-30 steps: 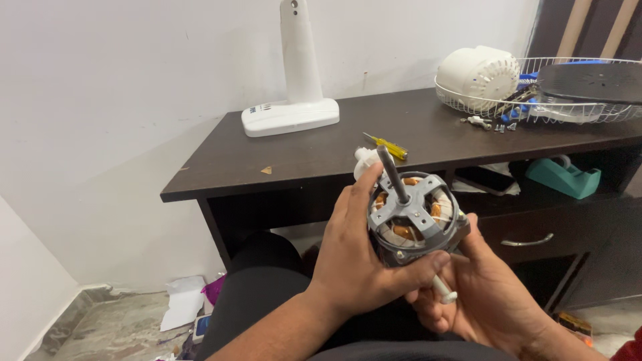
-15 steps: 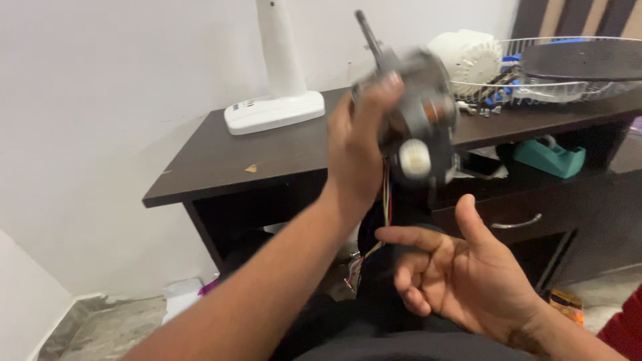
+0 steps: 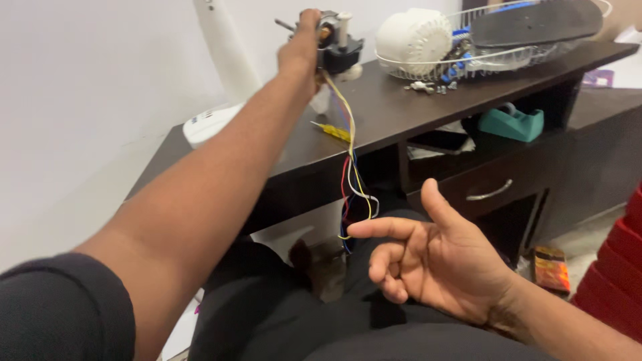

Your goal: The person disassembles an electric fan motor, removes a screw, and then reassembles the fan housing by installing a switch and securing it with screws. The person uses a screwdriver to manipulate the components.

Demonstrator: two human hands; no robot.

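Observation:
My left hand (image 3: 301,48) is stretched out over the dark wooden desk (image 3: 401,110) and grips a grey fan motor (image 3: 338,47) with a metal shaft sticking out to the left. A bundle of coloured wires (image 3: 351,174) hangs from the motor down past the desk edge. My right hand (image 3: 435,257) rests open above my lap, palm up, fingers half curled, holding nothing. Its index finger points left, just under the hanging wire ends.
On the desk lie a yellow screwdriver (image 3: 332,131), a white fan stand and base (image 3: 214,117), a white motor cover (image 3: 413,37) and a wire fan guard (image 3: 528,40) with a dark blade. A teal tape dispenser (image 3: 511,122) sits on the shelf above a drawer (image 3: 488,190). Red crates (image 3: 618,267) stand at right.
My left hand lifted the motor from my lap and carried it up and away toward the desk. My right hand let go of it and now lies open.

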